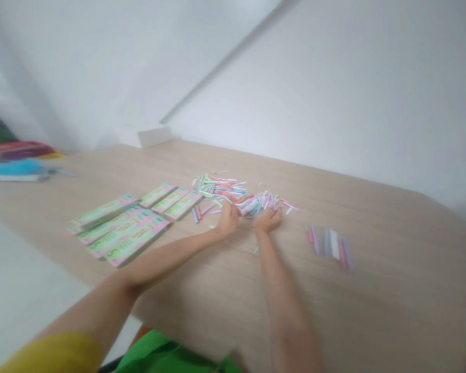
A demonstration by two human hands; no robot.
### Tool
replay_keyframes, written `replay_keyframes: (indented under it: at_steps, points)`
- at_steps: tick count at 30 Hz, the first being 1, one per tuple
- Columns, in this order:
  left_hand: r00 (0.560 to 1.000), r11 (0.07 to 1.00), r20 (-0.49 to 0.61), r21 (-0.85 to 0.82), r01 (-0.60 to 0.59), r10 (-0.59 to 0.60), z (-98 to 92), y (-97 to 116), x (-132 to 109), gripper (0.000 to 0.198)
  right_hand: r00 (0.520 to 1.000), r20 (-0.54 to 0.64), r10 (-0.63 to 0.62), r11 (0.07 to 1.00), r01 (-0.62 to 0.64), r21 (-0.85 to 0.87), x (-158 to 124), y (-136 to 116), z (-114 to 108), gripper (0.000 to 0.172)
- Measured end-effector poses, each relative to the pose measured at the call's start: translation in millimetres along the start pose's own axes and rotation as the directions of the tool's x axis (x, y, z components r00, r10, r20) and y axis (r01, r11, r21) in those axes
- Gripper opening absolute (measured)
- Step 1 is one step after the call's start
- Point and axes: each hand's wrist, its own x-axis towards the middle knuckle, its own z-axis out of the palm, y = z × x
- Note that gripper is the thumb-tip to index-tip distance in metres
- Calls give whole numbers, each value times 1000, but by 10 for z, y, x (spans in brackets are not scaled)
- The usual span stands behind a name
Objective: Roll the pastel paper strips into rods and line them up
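Both my arms reach forward over a light wooden table [392, 290]. My left hand [228, 220] and my right hand [267, 219] rest side by side at the near edge of a heap of small coloured sticks [236, 194], pink, blue, green and white. The fingers of both hands curl into the heap, and blur hides whether they grip anything. A short row of several sticks [329, 244] lies apart to the right of my right hand.
Flat green and pink packets [124, 225] lie in rows left of my hands. A white box [147, 134] stands at the far wall. Coloured items [15, 158] pile up at the far left. White floor [19, 290] shows beyond the table's left edge.
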Motion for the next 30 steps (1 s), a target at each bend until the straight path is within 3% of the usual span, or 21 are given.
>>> replay_keyframes:
  at_steps: [2,4,6,8,11,14,18,23,26,30]
  points:
    - [999,996,-44,-84,18,-22,-49,152,-188,17,1000,1,-5,998,5,61,64,-257,141,14]
    - [994,982,-75,-181,62,-77,-105,309,-345,19,999,36,-40,992,35,122,55,-456,131,14]
    - [988,950,-89,-299,92,-123,-158,438,-445,24,991,88,-104,979,87,184,-65,-540,-15,14]
    - [985,921,-91,-375,103,-147,-194,498,-496,28,951,187,-248,933,181,312,-289,-494,-240,15]
    - [985,913,-89,-396,99,-146,-211,433,-564,32,847,387,-365,917,257,304,-692,-266,-575,16]
    - [989,916,-58,-388,101,-134,-232,270,-710,32,776,495,-390,920,347,183,-975,-53,-778,17]
    - [988,920,61,-361,154,-141,-322,118,-948,30,683,532,-501,853,493,171,-1093,-9,-873,18]
    - [968,897,146,-369,244,-203,-326,108,-1080,30,602,532,-595,775,606,181,-1111,-78,-895,19]
    - [948,862,198,-401,310,-250,-286,128,-1092,31,603,526,-600,769,615,173,-1102,-58,-913,17]
    - [931,824,230,-438,359,-283,-298,141,-1071,29,641,516,-568,795,589,143,-1062,-1,-951,18]
